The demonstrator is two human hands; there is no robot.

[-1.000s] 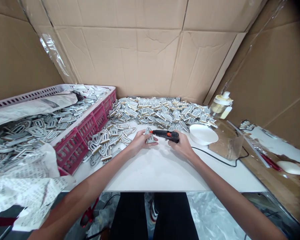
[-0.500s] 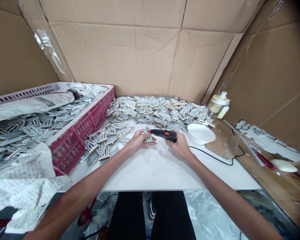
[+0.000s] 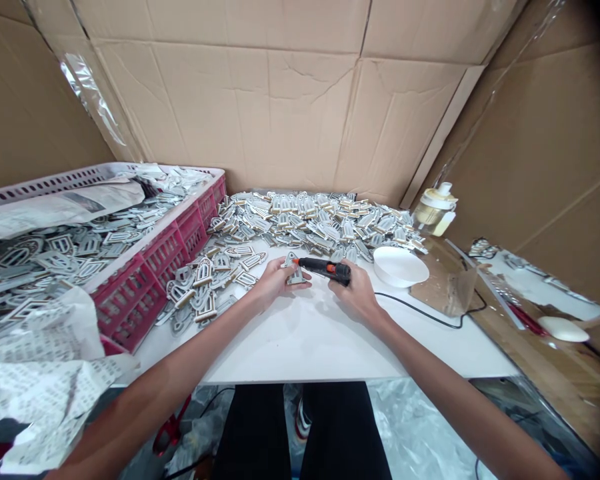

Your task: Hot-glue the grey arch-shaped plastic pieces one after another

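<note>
A left hand (image 3: 277, 281) curls around and pinches an arched grey-and-gold piece (image 3: 293, 272) above a white table (image 3: 300, 343), while a right hand (image 3: 357, 291) closes around a black-and-orange glue gun (image 3: 325, 269), its nozzle at the piece. Loose arched pieces (image 3: 195, 293) lie at 9 o'clock, just beside a red plastic crate (image 3: 135, 303) heaped with more at 10 o'clock. A white bowl (image 3: 399, 267) sits at 2 o'clock, a wide heap of pieces (image 3: 320, 220) spreads at 12 o'clock, and cardboard sheeting (image 3: 260, 113) rises behind.
</note>
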